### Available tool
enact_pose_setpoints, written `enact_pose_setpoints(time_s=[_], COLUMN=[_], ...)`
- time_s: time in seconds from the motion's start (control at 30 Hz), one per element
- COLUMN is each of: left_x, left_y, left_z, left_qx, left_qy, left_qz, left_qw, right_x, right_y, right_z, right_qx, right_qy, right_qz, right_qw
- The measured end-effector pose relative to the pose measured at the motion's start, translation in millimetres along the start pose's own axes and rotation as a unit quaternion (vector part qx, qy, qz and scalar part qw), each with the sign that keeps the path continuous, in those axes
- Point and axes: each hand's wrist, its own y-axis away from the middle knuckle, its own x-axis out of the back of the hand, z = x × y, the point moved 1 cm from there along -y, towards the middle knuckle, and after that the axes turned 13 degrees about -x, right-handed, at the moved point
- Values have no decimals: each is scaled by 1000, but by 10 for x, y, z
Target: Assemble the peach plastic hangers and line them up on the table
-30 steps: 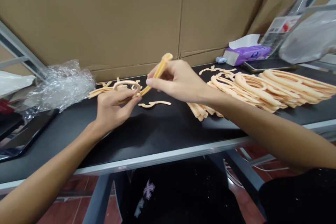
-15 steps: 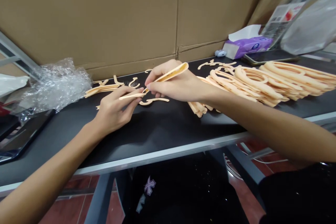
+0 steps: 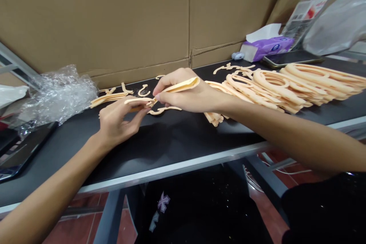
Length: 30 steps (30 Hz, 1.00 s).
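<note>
Gripping peach parts [image 3: 184, 85], hands [image 3: 117, 122] [image 3: 187, 100] sit well behind the table edge [image 3: 177, 167].

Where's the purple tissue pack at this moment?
In the head view, the purple tissue pack sits right of centre at the back of the black table, between a small pale-blue object and a dark phone.

The peach piece [image 3: 182, 85] in the right hand [image 3: 191, 98] has tipped to a shallower slant.
</note>
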Motion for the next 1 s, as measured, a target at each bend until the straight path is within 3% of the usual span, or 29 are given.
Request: enact_pose_setpoints(time_s=[0.2,0.43,0.67,0.8,1.0], left_x=[-8,-13,-37,-32,-28], left_y=[41,59,91,57,59], left_z=[-31,-48,-59,-36,-40], left_qx=[12,-22,-18,-50,-35], left_qy=[4,22,31,15,-20], left_qz=[-25,-16,-23,-18,-50], left_qw=[1000,999,999,999,998], right_x=[7,-8,-31,-27,-28], right_y=[-12,-5,-5,-4,-10], right_z=[17,60,68,51,61], right_qx=[26,87,82,82,61], right_qy=[26,48,59,61,45], right_qz=[-8,-6,-7,-9,-16], right_qw=[999,995,995,995,997])
